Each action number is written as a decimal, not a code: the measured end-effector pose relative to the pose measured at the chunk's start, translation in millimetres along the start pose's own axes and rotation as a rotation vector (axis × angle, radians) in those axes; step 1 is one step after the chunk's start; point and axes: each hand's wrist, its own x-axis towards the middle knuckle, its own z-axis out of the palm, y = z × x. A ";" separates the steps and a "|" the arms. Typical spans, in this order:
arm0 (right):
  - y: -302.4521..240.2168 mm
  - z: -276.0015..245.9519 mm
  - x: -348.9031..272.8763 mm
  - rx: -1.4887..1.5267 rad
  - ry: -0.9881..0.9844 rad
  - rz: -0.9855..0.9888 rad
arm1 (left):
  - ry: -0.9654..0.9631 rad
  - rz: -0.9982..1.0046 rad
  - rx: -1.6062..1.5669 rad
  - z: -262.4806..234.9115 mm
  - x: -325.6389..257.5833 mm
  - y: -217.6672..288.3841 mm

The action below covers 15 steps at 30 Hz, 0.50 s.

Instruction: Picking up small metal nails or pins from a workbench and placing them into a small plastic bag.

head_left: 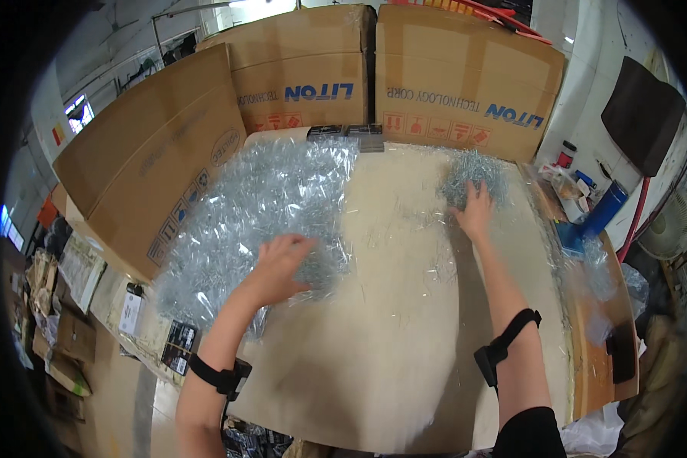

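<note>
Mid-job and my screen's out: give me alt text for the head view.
A person's left hand is at the right edge of a large, shiny heap of thin pieces on a pale tabletop; the right hand touches a smaller clump farther away. Cardboard panels stand behind.

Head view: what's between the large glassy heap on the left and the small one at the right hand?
Pale tabletop with a thin scatter of loose slivers; no larger object shows there in the head view.
</note>
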 end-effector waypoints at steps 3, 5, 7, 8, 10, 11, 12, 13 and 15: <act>16.0 2.4 11.2 0.013 -0.151 0.033 | 0.098 0.038 0.274 -1.7 -4.2 3.5; 28.3 0.7 10.1 0.028 -0.204 -0.040 | -0.022 0.079 0.140 9.9 -9.8 -0.3; 44.2 -0.8 2.3 0.015 -0.158 -0.158 | -0.066 0.099 0.034 17.5 -9.4 -5.1; 42.3 -6.3 -5.5 0.046 -0.219 -0.161 | -0.050 0.084 0.002 18.9 -10.9 -7.8; 20.5 -37.7 -27.6 0.128 -0.343 -0.178 | -0.018 0.035 0.017 14.8 -24.3 -6.8; 12.2 -61.3 -35.9 0.193 -0.432 -0.188 | 0.001 0.022 0.054 13.7 -27.1 -1.7; 1.9 -88.6 -42.4 0.260 -0.517 -0.200 | 0.022 0.008 0.095 9.4 -30.1 4.9; 3.0 -109.5 -46.4 0.307 -0.595 -0.202 | 0.033 0.029 0.087 7.2 -26.3 15.8; 20.4 -130.3 -49.6 0.328 -0.349 -0.208 | 0.046 0.077 0.073 6.9 -13.7 42.3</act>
